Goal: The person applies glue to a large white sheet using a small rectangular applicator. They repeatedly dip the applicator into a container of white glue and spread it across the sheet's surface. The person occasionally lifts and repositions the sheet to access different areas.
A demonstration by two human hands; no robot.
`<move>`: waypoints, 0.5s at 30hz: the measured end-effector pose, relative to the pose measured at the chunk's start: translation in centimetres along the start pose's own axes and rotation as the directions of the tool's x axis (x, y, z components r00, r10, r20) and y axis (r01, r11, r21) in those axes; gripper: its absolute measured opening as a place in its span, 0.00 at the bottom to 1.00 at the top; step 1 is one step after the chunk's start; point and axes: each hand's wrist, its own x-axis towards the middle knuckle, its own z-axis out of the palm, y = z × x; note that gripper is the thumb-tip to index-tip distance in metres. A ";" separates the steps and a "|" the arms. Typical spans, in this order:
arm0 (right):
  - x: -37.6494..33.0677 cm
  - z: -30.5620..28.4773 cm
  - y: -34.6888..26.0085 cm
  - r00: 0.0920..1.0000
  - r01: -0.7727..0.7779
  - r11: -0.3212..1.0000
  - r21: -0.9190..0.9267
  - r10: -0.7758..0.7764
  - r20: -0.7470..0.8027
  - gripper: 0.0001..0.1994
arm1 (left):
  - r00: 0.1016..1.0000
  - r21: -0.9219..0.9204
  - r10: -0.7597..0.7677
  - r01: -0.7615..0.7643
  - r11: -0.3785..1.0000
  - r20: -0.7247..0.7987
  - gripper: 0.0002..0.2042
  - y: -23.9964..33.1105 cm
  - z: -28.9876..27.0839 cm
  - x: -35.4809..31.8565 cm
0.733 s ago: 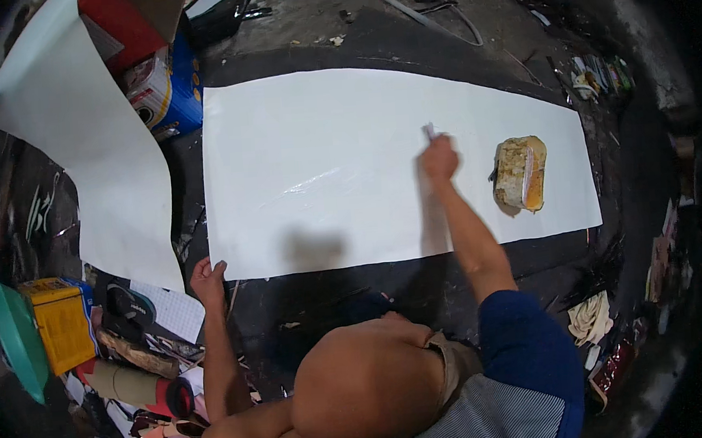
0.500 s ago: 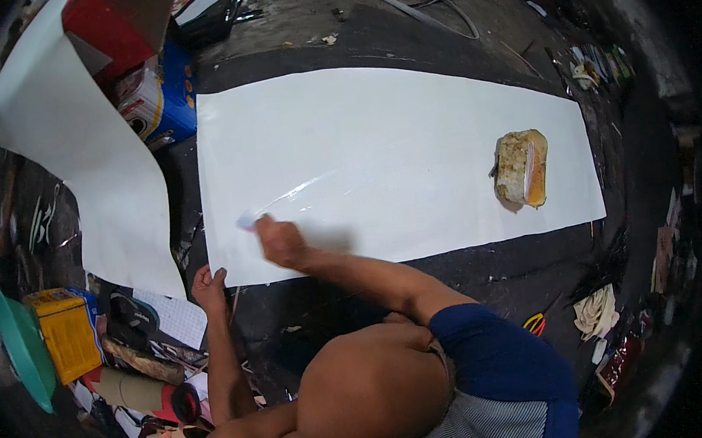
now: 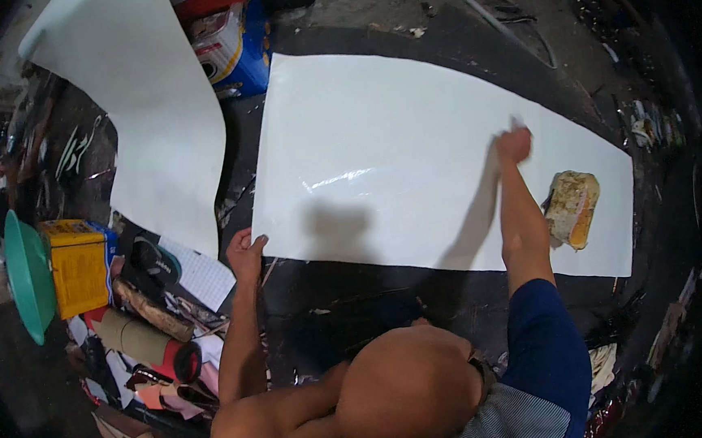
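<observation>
A large white sheet (image 3: 393,118) lies flat on the dark ground, with a glossy patch on its left half. At its near left corner my left hand (image 3: 245,256) is closed, fingers curled and thumb against the edge, pinching the corner. My right arm reaches far across the sheet. Toward its far right edge my right hand (image 3: 513,144) is closed around a small pale tool (image 3: 516,121), blurred and mostly hidden by the fingers. To the right of that forearm a worn yellowish block (image 3: 572,210) rests on the sheet.
Another white sheet (image 3: 165,118) curves down the left side. Behind it stand a blue box (image 3: 251,51) and a red one. At left are a green basin (image 3: 31,278), a yellow tin (image 3: 77,266), a dark sandal (image 3: 157,258) and rolled material (image 3: 135,336). A grey strip (image 3: 500,21) lies far right.
My right hand has swept from the sheet's left part to its far right, the tool still in it. My left hand stays at the corner. The whole view has shifted and turned slightly.
</observation>
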 end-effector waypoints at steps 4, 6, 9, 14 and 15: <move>-7.9 6.6 -13.9 0.911 0.383 0.837 0.391 -0.412 -0.012 0.12 | 1.000 -0.063 -0.006 0.008 0.998 0.029 0.13 0.1 2.1 0.2; -15.6 5.9 -20.5 0.722 0.508 0.593 0.625 -0.688 0.066 0.11 | 1.000 -0.106 0.006 -0.004 0.994 0.020 0.14 0.1 1.5 0.2; -25.3 1.9 -22.6 0.227 0.647 0.221 0.730 -0.969 0.092 0.12 | 1.000 0.007 -0.008 0.008 1.000 -0.001 0.15 0.9 1.8 -0.4; -31.4 -4.1 -14.7 -0.104 0.611 -0.019 0.791 -0.993 0.056 0.08 | 1.000 -0.044 0.013 -0.012 0.999 0.021 0.14 0.0 2.0 0.1; -30.6 -4.5 -14.0 0.095 0.552 0.156 0.819 -0.988 0.124 0.07 | 1.000 -0.042 0.008 -0.007 0.999 0.013 0.14 0.2 1.8 -0.1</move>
